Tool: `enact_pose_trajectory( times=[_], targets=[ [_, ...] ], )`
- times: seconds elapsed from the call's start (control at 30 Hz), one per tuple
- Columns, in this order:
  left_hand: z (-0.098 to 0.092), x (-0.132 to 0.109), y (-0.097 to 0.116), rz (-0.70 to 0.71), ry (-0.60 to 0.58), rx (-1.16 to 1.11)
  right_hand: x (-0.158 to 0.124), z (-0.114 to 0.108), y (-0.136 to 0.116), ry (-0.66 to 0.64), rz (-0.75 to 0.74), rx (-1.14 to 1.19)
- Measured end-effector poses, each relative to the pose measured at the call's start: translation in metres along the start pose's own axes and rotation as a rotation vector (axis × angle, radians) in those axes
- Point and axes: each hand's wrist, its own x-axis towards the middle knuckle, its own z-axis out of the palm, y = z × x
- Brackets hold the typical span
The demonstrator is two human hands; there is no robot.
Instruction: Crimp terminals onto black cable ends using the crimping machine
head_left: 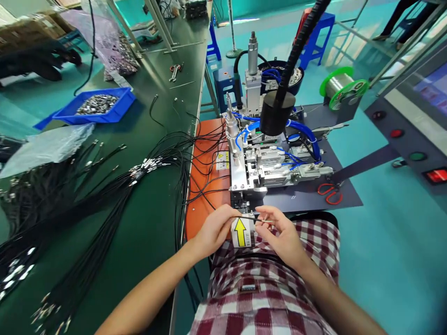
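My left hand [215,228] pinches a thin black cable [244,217] just in front of a small metal machine [260,163]. My right hand [279,230] pinches the same cable's tip a little to the right. Both hands hover above a white label with a yellow arrow [240,231] at the machine's front edge. The cable runs left over an orange mat [200,186] toward a bundle of black cables [153,167] on the green bench.
A blue tray of metal parts [96,104] sits at the back left. Plastic bags [45,144] lie beside it. Red scissors [330,193] rest on the grey mat. A green wire spool [344,86] and a control panel with buttons [415,144] stand at right.
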Motion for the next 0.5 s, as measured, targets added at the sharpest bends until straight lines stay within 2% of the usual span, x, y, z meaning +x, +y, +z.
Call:
enact_pose_trajectory(
  times=[0.07,0.17,0.37,0.5],
  targets=[
    [0.012,0.004,0.007,0.018,-0.029,-0.020,-0.002,-0.002,-0.002,0.021,-0.008,0.010],
    [0.017,0.004,0.015,0.038,-0.048,-0.005,-0.006,-0.006,-0.003,0.022,-0.018,0.024],
    [0.005,-0.015,0.015,-0.008,0.017,0.221,-0.001,-0.005,0.001,0.030,0.053,0.130],
    [0.000,-0.013,0.028,-0.088,-0.047,0.263,0.005,0.002,-0.001,0.000,0.094,0.189]
  ],
)
